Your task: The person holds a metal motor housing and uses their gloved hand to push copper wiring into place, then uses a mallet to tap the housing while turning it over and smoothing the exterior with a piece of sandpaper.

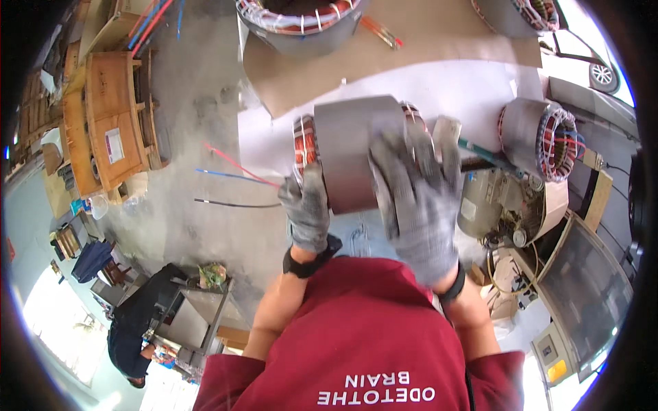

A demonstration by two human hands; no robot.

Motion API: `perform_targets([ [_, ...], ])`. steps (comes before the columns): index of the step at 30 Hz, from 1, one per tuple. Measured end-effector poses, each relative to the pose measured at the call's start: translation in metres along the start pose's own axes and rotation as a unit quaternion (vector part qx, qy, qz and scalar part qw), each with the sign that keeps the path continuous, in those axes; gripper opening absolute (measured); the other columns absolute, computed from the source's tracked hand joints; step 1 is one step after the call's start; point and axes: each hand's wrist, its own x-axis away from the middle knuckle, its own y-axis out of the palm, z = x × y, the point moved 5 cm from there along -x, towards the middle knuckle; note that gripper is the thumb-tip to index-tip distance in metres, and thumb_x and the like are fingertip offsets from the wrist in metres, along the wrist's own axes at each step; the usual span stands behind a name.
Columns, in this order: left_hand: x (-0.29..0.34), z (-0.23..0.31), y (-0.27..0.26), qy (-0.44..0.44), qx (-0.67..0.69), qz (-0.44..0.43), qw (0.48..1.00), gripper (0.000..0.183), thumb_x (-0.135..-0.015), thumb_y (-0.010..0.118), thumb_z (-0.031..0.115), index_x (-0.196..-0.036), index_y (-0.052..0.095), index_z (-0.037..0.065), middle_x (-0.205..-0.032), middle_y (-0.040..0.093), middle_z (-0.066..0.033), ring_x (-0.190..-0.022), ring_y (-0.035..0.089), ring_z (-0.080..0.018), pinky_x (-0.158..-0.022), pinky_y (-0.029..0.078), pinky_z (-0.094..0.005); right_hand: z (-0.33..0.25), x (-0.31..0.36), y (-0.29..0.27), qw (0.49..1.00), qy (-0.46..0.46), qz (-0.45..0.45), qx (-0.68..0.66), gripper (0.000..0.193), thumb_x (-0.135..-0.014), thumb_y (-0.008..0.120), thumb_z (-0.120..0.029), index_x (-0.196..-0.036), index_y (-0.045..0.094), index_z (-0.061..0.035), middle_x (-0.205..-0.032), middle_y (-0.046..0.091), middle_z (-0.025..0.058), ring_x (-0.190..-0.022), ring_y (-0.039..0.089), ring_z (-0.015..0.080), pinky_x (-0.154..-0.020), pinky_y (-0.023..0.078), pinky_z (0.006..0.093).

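Observation:
A grey motor stator (356, 154) lies on its side at the near edge of the white-covered table. Red-orange windings laced with white cord show at its left end. My left hand (306, 212), in a grey glove, is closed against that end, with its thumb up along the casing. Red, blue and black lead wires (236, 203) stick out to the left beside it. My right hand (418, 192), also gloved, grips the right end, its fingers reaching over the rim and partly hiding the windings. A pale block-like piece (447, 129) shows by its fingertips; I cannot tell what it is.
Another stator (536, 139) sits at the table's right, near a teal rod (486, 152). A larger one (301, 29) stands at the far side on brown cardboard (439, 60). Wooden crates (110, 123) stand on the floor at left. A person in dark clothes (140, 322) bends at lower left.

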Motion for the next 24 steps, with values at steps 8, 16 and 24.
perform_targets([
  [8,0.003,0.002,0.001,0.023,-0.037,0.01,0.999,0.033,-0.083,0.048,0.029,-0.06,0.046,0.005,-0.047,0.035,0.004,-0.044,0.031,-0.0063,-0.04,0.024,-0.0258,0.001,-0.008,0.0,0.999,-0.021,0.033,-0.01,0.029,-0.075,0.053,-0.016,-0.102,0.054,-0.0073,-0.109,0.052,0.0057,-0.11,0.041,0.0284,-0.097,0.022,0.0489],
  [16,0.022,0.0,-0.006,0.273,-0.234,0.056,0.931,0.026,-0.085,0.044,0.021,-0.065,0.047,0.003,-0.05,0.031,0.0005,-0.047,0.027,-0.0099,-0.042,0.021,-0.0306,0.007,-0.022,0.005,0.999,-0.033,0.043,-0.003,0.029,-0.075,0.051,-0.013,-0.103,0.054,-0.0066,-0.105,0.055,0.0097,-0.108,0.044,0.0281,-0.097,0.024,0.0467],
  [24,0.048,-0.019,-0.01,0.386,-0.392,0.013,0.835,0.04,-0.08,0.039,0.002,-0.12,0.038,0.006,-0.083,0.046,-0.0126,-0.071,0.04,-0.0275,-0.06,0.031,-0.0379,0.015,-0.023,0.0,0.997,-0.056,0.046,-0.002,0.028,-0.078,0.05,-0.011,-0.105,0.053,-0.0076,-0.108,0.054,0.009,-0.11,0.042,0.0289,-0.097,0.024,0.0481],
])
